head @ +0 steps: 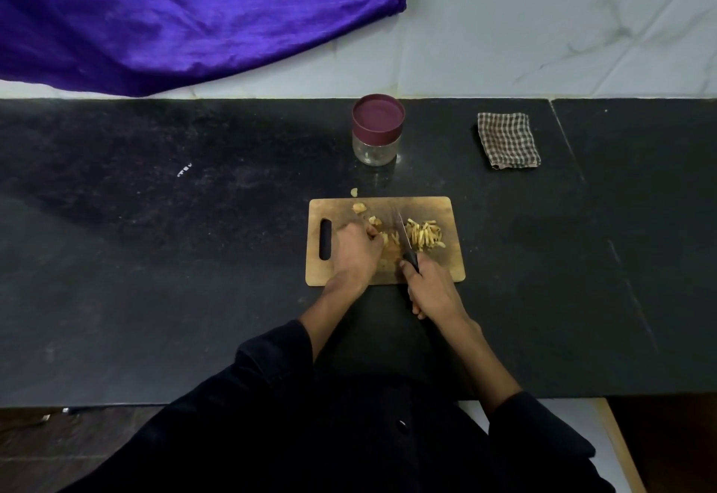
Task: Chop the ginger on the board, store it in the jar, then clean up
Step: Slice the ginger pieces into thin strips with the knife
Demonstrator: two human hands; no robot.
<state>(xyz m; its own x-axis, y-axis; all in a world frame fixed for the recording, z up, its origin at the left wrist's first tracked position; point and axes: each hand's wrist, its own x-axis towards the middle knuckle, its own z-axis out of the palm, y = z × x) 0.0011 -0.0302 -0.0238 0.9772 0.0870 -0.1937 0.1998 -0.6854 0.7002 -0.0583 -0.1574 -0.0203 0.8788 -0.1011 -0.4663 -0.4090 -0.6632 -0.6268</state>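
Observation:
A wooden cutting board (446,259) lies on the black counter in front of me. My right hand (432,287) grips the black handle of a knife (403,238), its blade pointing away from me across the board's middle. A pile of cut ginger strips (425,235) lies right of the blade. My left hand (355,250) holds a ginger piece (385,238) against the board just left of the blade, fingers curled. Two uncut ginger bits (361,208) lie near the board's far edge. A clear glass jar (377,129) with its maroon lid on stands behind the board.
A folded checked cloth (507,140) lies on the counter at the back right. One ginger scrap (354,192) sits on the counter just beyond the board. A purple cloth (186,15) hangs over the wall at the back left.

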